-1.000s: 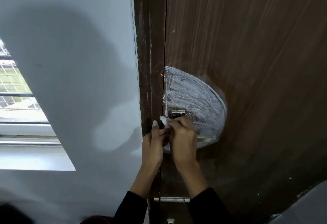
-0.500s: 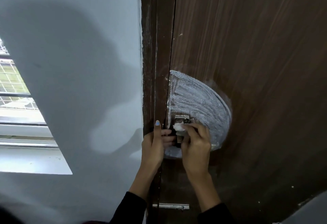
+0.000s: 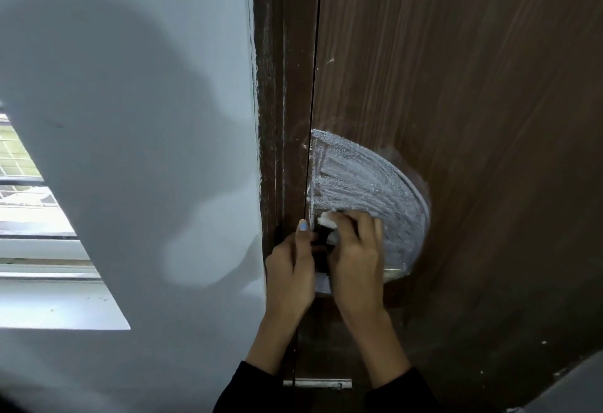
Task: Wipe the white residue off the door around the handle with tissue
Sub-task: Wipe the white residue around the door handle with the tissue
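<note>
A dark brown wooden door (image 3: 473,86) carries a half-round patch of white residue (image 3: 365,184) beside its left edge. My right hand (image 3: 355,256) presses a small wad of white tissue (image 3: 328,219) against the lower left part of that patch, covering the handle area. My left hand (image 3: 290,269) sits at the door's edge next to it, thumb up along the frame, fingers curled round the edge or handle, which is mostly hidden. A sliver of metal (image 3: 394,270) shows under the patch at the right.
The dark door frame (image 3: 280,102) with white smears runs up the middle. A pale grey wall (image 3: 130,151) fills the left, with a window and sill (image 3: 39,233) at the far left. A metal latch plate (image 3: 318,382) sits low on the door edge.
My right hand has shifted the tissue left and slightly up over the handle area toward the door's edge. My left hand has stayed at the door's edge.
</note>
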A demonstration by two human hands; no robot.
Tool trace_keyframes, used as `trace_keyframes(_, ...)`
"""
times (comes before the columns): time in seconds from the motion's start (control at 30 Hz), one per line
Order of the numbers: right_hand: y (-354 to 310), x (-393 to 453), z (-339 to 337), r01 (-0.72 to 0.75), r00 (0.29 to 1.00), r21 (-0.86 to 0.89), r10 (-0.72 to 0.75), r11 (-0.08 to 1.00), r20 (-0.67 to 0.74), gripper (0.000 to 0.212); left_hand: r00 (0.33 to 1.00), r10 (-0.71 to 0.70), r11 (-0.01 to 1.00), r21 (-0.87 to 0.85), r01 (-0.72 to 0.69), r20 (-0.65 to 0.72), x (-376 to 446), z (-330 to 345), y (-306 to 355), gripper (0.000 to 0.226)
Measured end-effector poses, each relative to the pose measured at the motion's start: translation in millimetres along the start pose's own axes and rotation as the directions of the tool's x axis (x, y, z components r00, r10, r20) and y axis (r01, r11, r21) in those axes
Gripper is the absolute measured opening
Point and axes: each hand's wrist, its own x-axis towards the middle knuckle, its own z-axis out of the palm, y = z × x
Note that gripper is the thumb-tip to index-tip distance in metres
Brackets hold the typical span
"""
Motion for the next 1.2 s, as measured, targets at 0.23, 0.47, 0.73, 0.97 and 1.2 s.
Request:
trace_keyframes(0.23, 5, 2, -5, -0.013, 1.000, 0.011, 0.013, 1.000, 0.025, 0.051, 0.999, -0.042, 0.999, -0.031, 0.042, 0.012, 0, -2, 2, 0.052)
trace_keyframes(0.47, -7, 5, 4, 0.072, 0.996, -0.026, -0.071, 0.997, 0.045, 0.037, 0.999, 0.029, 1.000, 0.005, -0.029, 0.015, -3, -4, 3, 0.050)
trace_keyframes(0.73, 1, 1, -1, 0.020, 0.999, 0.004, -0.020, 1.000, -0.026, 0.042, 1.000, -0.013, 0.998, -0.054, 0.014, 0.008, -4, -2, 1, 0.047)
trace_keyframes(0.97, 14, -9, 3, 0.018, 0.996, 0.104, -0.008, 0.994, -0.089, 0.037, 0.995, -0.102, 0.989, -0.110, 0.102, 0.010, -3, -2, 3, 0.046)
trace_keyframes(1.2, 10, -7, 1, -0.075, 0.993, 0.158, 0.089, 0.985, -0.083, 0.033, 0.993, -0.121, 0.987, -0.102, 0.121, 0.012, -4, 0, 3, 0.046)
